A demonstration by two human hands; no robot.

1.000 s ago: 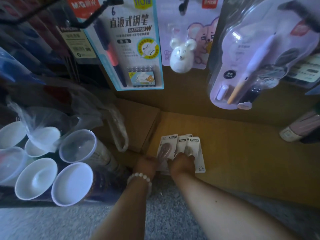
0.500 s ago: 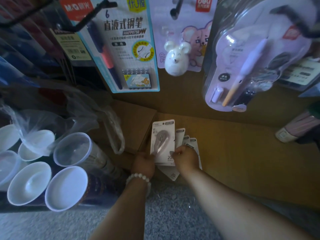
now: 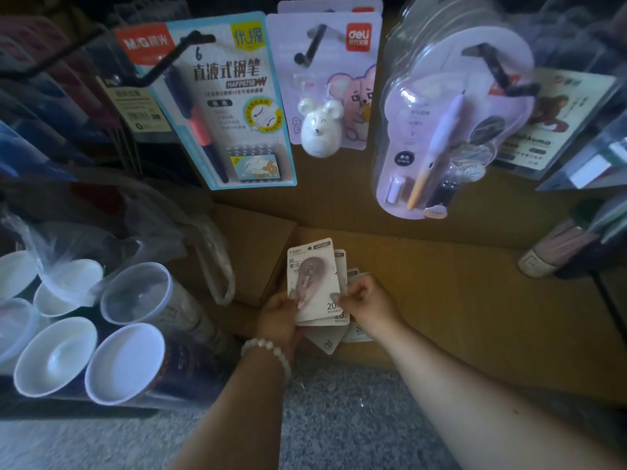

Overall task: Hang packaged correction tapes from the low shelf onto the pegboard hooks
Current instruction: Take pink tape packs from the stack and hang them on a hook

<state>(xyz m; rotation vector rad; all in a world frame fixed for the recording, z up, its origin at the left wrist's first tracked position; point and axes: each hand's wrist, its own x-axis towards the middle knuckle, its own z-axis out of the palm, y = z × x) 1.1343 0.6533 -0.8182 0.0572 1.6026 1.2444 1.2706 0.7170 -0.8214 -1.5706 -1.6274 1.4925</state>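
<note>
Dim picture, dark and shadowy on the left side and far right, brighter in the middle, shiny glare on the clear plastic pack point(image 3: 451, 130), edges bent and blurry, colours dull

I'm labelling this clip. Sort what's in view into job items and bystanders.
Job:
correction tape packs, held fanned in both hands
left hand
right hand
low shelf
black hooks

Bystanders:
fountain pen pack
mouse-shaped pack
purple pen pack
white cups
plastic bag
</note>
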